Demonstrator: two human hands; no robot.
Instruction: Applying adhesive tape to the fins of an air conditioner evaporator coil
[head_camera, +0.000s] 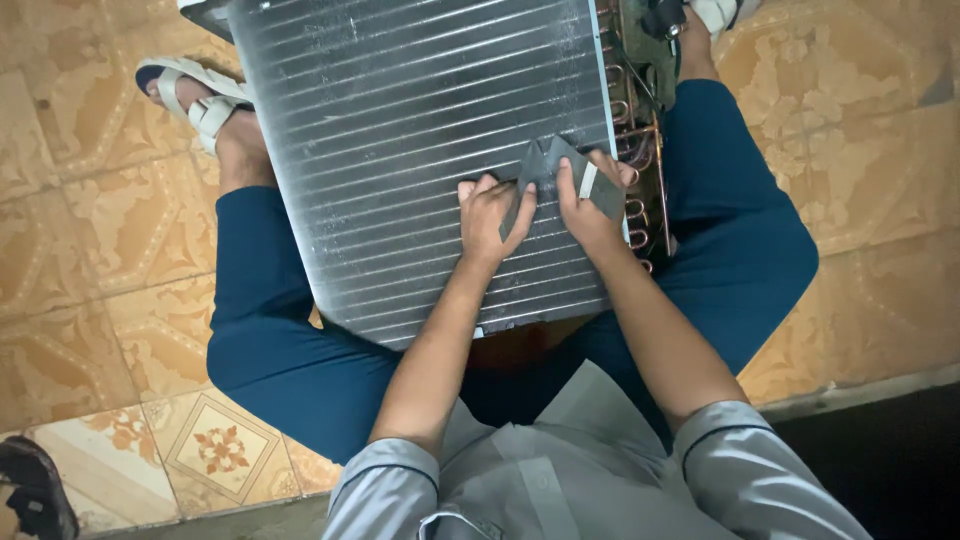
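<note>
Head view: grey shirt nearest camera, person sitting on tiled floor, legs in blue trousers flanking finned coil. Left hand and right hand both pinching grey comb tool, pressing it onto fins near copper tube bends. Risk, judging: tool slipping sideways, bending thin fins; sharp fin edges cutting fingertips. No containers showing.

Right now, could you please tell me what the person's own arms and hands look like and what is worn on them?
Both forearms are bare. The left hand and right hand wear no gloves. Short grey sleeves with a dark line at the hem end around the elbows. No watch or rings show.
</note>
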